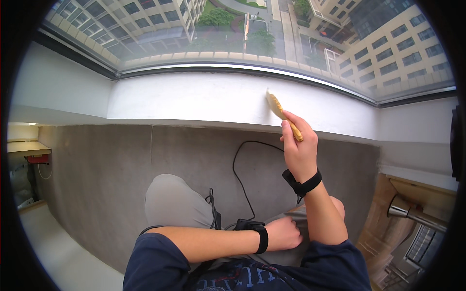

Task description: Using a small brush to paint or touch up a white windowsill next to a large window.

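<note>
A small brush (pixel 274 103) with a yellow wooden handle and pale bristles is in my right hand (pixel 301 145). My thumb and fingers are closed around the handle, and its head points up and away over the white window sill (pixel 194 99). The bristle side faces left, close to the sill; whether it touches the surface I cannot tell. My left hand (pixel 284 234) rests across my lap, curled into a loose fist, with nothing showing in it. Black straps with small dark devices circle both wrists.
Beyond the sill runs a window (pixel 233 48) with a dark frame, overlooking buildings and a street. A black cable (pixel 235 165) loops over the grey floor (pixel 107 165). On the right stands a wooden unit (pixel 422 194) with metal parts; a shelf (pixel 26 147) is at the left.
</note>
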`<action>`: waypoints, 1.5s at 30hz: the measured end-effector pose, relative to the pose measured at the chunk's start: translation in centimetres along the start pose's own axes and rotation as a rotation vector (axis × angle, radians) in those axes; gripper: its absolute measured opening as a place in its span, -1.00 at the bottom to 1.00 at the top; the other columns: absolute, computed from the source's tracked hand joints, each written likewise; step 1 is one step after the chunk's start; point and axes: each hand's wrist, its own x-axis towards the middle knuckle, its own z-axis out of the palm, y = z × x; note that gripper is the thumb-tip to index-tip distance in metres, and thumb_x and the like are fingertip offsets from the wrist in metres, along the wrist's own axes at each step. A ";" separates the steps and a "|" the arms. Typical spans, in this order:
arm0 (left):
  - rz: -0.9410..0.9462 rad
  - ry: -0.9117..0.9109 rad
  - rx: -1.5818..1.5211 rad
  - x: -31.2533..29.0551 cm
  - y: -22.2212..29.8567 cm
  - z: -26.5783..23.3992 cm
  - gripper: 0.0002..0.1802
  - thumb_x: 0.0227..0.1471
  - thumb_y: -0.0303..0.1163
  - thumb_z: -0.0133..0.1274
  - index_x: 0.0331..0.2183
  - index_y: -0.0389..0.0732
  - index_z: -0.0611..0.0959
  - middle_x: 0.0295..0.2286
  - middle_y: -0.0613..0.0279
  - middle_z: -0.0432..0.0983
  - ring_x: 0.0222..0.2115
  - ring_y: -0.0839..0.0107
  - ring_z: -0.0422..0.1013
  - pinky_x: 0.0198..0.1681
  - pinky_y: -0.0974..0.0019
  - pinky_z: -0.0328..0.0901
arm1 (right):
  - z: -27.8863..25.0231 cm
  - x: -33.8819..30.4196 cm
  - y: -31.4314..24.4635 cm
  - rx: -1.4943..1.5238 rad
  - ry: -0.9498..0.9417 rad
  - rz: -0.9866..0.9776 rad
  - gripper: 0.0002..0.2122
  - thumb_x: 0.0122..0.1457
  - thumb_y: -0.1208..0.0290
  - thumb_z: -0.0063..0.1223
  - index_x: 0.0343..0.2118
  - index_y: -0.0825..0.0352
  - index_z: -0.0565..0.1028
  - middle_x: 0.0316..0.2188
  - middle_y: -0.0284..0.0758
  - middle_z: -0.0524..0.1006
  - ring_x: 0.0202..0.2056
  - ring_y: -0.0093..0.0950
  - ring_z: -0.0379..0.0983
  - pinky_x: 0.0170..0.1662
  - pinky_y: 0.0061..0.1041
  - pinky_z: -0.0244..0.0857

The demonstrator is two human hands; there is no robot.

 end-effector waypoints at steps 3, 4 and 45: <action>0.007 0.006 0.001 0.2 0.0 0.5 -0.91 0.01 -0.33 0.09 -0.47 -0.11 0.61 -0.56 0.28 0.58 -0.40 0.27 0.56 -0.32 0.24 0.38 | 0.9 -1.6 -1.1 0.183 -0.198 0.030 -0.78 0.28 0.52 0.13 -0.03 0.39 0.61 -0.42 -0.17 0.56 -0.42 -0.34 0.49 -0.28 -0.42 0.37; 0.012 0.019 0.000 0.1 0.0 0.8 -0.91 0.00 -0.33 0.09 -0.47 -0.11 0.61 -0.56 0.29 0.58 -0.41 0.27 0.56 -0.32 0.24 0.38 | 1.1 -2.1 -1.5 0.205 -0.328 0.012 -0.76 0.32 0.52 0.10 0.01 0.40 0.60 -0.38 -0.24 0.56 -0.42 -0.46 0.50 -0.30 -0.52 0.41; -0.173 0.068 -0.063 -0.4 -2.2 0.1 -0.60 0.24 -0.22 -0.13 -0.17 -0.19 0.74 -0.28 0.15 0.69 -0.27 0.11 0.56 0.01 0.01 0.27 | 35.7 3.9 -20.0 0.349 -0.902 -0.264 -0.81 0.34 0.44 0.09 -0.11 0.43 0.62 -0.47 -0.22 0.62 -0.45 -0.46 0.56 -0.30 -0.46 0.44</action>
